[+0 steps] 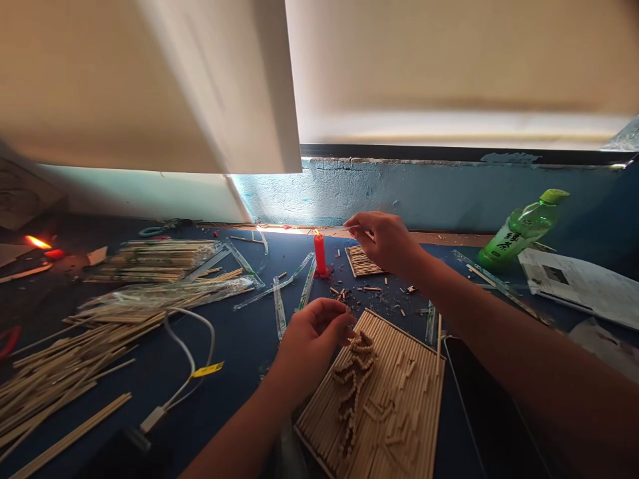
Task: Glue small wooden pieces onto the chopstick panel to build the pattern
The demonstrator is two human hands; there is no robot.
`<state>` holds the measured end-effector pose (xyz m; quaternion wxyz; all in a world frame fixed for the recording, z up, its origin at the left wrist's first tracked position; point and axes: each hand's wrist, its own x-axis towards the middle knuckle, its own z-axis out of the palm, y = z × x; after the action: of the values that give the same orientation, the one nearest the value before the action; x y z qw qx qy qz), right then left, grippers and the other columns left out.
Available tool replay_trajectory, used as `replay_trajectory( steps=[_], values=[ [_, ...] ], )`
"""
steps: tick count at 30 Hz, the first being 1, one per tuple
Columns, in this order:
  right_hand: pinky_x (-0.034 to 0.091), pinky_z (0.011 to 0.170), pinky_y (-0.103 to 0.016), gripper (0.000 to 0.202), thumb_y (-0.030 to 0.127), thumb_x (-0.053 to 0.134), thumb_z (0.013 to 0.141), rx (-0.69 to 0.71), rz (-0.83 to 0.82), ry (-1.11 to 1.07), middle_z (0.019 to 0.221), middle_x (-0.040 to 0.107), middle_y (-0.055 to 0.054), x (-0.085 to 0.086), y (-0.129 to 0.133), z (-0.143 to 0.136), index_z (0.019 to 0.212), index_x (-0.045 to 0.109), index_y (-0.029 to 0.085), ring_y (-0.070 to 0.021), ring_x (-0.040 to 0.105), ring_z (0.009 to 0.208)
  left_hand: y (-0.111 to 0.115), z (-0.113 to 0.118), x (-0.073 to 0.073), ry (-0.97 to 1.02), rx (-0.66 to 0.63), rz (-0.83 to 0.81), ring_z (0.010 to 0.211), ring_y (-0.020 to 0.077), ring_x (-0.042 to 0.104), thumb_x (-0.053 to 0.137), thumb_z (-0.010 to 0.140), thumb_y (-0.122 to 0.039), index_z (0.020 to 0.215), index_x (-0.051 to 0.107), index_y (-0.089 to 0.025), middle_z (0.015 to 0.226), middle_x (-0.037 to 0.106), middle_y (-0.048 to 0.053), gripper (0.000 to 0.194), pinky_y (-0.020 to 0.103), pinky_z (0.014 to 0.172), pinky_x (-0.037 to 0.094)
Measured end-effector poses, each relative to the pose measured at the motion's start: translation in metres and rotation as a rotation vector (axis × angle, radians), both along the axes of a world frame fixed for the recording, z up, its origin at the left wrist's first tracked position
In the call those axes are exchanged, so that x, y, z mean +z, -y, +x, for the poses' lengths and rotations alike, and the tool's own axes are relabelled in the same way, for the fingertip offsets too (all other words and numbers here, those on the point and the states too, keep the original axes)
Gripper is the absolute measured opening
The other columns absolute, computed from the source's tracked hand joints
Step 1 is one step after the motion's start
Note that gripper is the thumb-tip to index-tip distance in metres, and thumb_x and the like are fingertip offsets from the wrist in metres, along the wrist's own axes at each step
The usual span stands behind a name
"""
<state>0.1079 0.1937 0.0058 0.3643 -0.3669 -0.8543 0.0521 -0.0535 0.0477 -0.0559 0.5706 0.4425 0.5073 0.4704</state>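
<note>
My right hand (384, 241) pinches a thin pale stick (340, 228), its tip close to the flame of a lit red candle (320, 255). My left hand (319, 332) is closed in a pinch over the top of a panel of joined wooden sticks (424, 372). Whatever lies between its fingertips is hidden. Just below those fingers, a winding raised wall of short stick pieces (355, 379) stands on the panel. Loose short cut pieces (392, 426) lie on the panel's right part. Behind it, a smaller stick panel (363, 261) rests under my right hand.
Bundles of sticks in plastic (160, 259) and many loose sticks (60, 379) cover the left. A white cable (212, 332) loops beside them. Another flame (38, 243) burns far left. A green bottle (522, 229) and papers (579, 283) stand right, near a dark phone-like slab (492, 412).
</note>
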Motion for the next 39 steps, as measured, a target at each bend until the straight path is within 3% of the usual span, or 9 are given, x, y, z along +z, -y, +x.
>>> replay_trajectory(
  steps=[7, 13, 19, 30, 34, 39],
  values=[
    [0.051, 0.074, -0.032, 0.023, 0.022, 0.051, 0.091, 0.007, -0.019, -0.01, 0.096, 0.074, -0.007, 0.0, 0.001, 0.0, 0.103, 0.071, 0.019, -0.0188, 0.068, 0.083, -0.004, -0.005, -0.001, 0.257, -0.063, -0.128, 0.069, 0.0133, 0.069, 0.073, 0.083, -0.031, 0.096, 0.064, -0.014, 0.091, 0.074, 0.008, 0.024, 0.031, 0.07, 0.059],
    [0.05, 0.072, -0.032, 0.023, 0.022, 0.051, 0.091, 0.006, -0.01, -0.01, 0.094, 0.074, -0.008, -0.001, 0.0, 0.001, 0.103, 0.071, 0.018, -0.0186, 0.067, 0.081, -0.003, -0.006, 0.003, 0.333, -0.083, -0.196, 0.067, 0.0119, 0.069, 0.074, 0.083, -0.03, 0.091, 0.066, -0.013, 0.09, 0.074, 0.009, 0.021, 0.024, 0.063, 0.057],
    [0.049, 0.071, -0.032, 0.022, 0.024, 0.052, 0.091, -0.008, -0.006, -0.001, 0.094, 0.074, -0.007, -0.001, 0.001, 0.0, 0.102, 0.071, 0.02, -0.0183, 0.066, 0.079, -0.003, -0.005, 0.003, 0.331, -0.068, -0.202, 0.07, 0.0134, 0.07, 0.076, 0.08, -0.03, 0.088, 0.066, -0.014, 0.093, 0.074, 0.009, 0.021, 0.023, 0.062, 0.056],
    [0.05, 0.073, -0.033, 0.023, 0.023, 0.051, 0.092, -0.009, -0.014, 0.017, 0.095, 0.074, -0.007, 0.001, 0.003, -0.001, 0.104, 0.07, 0.02, -0.0189, 0.067, 0.082, -0.004, -0.005, -0.011, 0.265, -0.029, -0.11, 0.074, 0.0137, 0.07, 0.08, 0.076, -0.03, 0.09, 0.069, -0.017, 0.082, 0.071, 0.003, 0.023, 0.031, 0.079, 0.059],
    [0.049, 0.071, -0.032, 0.023, 0.023, 0.051, 0.092, -0.011, -0.015, 0.012, 0.095, 0.075, -0.007, 0.002, 0.004, -0.001, 0.103, 0.07, 0.019, -0.0185, 0.067, 0.081, -0.004, -0.006, -0.009, 0.223, -0.03, -0.089, 0.074, 0.0143, 0.069, 0.079, 0.077, -0.031, 0.098, 0.068, -0.018, 0.081, 0.07, 0.002, 0.026, 0.034, 0.08, 0.059],
    [0.05, 0.073, -0.033, 0.023, 0.023, 0.051, 0.092, -0.013, -0.016, 0.009, 0.096, 0.075, -0.007, 0.002, 0.004, -0.001, 0.104, 0.07, 0.02, -0.019, 0.067, 0.083, -0.002, -0.005, -0.001, 0.125, -0.01, -0.031, 0.071, 0.0154, 0.068, 0.075, 0.079, -0.032, 0.092, 0.067, -0.018, 0.076, 0.068, 0.001, 0.021, 0.034, 0.075, 0.058]
  ],
)
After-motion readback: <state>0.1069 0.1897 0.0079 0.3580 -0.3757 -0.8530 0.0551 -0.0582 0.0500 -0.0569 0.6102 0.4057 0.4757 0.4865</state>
